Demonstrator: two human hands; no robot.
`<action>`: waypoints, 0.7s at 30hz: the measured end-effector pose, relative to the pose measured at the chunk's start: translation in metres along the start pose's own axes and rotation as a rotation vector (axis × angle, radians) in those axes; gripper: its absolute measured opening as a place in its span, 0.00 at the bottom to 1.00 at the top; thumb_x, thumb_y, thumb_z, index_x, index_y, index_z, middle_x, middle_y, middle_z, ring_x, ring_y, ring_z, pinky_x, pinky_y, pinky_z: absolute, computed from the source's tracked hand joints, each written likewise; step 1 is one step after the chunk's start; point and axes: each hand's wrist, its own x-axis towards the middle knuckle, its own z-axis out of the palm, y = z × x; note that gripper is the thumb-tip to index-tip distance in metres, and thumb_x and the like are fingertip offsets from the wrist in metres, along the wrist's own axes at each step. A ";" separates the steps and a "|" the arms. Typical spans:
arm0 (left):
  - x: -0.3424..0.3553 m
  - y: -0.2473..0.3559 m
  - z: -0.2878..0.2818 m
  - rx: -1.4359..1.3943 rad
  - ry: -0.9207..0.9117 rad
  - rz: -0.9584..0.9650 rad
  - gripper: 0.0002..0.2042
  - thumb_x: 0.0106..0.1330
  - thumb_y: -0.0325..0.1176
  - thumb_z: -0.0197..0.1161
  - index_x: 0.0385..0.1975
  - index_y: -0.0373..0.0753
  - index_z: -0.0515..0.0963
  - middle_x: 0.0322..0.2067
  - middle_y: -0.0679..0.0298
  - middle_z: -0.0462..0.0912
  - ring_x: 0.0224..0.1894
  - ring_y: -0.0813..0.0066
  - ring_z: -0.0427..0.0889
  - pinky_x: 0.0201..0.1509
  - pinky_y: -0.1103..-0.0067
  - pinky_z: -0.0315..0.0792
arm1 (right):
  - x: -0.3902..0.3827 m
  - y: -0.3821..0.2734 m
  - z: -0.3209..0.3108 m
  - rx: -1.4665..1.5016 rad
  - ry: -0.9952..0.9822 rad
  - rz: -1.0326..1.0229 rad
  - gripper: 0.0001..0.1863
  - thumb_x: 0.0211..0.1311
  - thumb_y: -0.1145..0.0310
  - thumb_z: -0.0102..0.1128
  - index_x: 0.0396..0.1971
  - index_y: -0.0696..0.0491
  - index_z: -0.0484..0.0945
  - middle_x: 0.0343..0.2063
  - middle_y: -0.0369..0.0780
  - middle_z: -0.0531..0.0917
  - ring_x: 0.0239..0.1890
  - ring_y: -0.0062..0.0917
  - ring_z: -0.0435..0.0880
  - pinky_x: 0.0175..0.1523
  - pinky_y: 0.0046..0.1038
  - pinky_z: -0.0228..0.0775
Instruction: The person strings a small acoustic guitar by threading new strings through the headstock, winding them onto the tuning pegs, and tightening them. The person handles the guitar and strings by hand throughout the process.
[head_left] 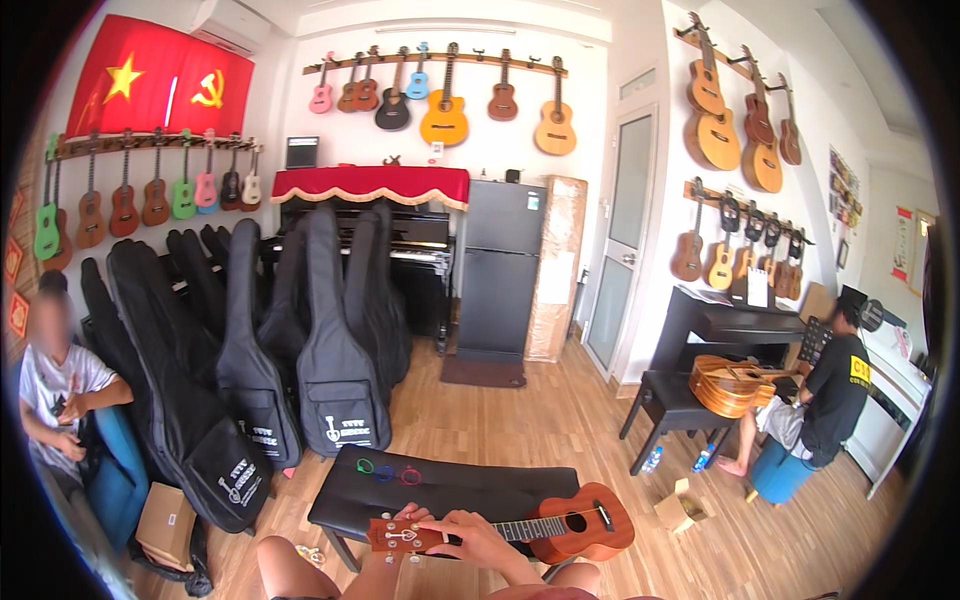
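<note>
A small reddish-brown ukulele (583,525) lies sideways before me, its body to the right, partly over a black padded bench (355,490). My left hand (405,525) grips the headstock (390,535) by its upper tuning pegs, partly hidden behind it. My right hand (480,550) reaches over the neck beside the headstock, index finger extended to the strings, other fingers bent; anything between them is too small to make out. Three thin coloured coils, green (365,466), blue (385,474) and pink (410,476), lie on the bench.
Seated people are at left (70,400) and right (830,400), the latter by a guitar (725,385). Black gig bags (340,390), a piano (420,290) and a fridge (500,300) stand ahead. Cardboard boxes (680,505) are on the floor. Many instruments hang on the walls.
</note>
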 end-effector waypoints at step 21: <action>0.024 0.100 0.097 1.452 0.529 -0.796 0.15 0.64 0.44 0.71 0.38 0.38 0.87 0.32 0.71 0.86 0.34 0.88 0.79 0.37 0.86 0.72 | 0.017 0.039 0.058 0.048 0.026 0.009 0.26 0.50 0.63 0.75 0.52 0.45 0.82 0.39 0.40 0.79 0.43 0.38 0.78 0.48 0.38 0.70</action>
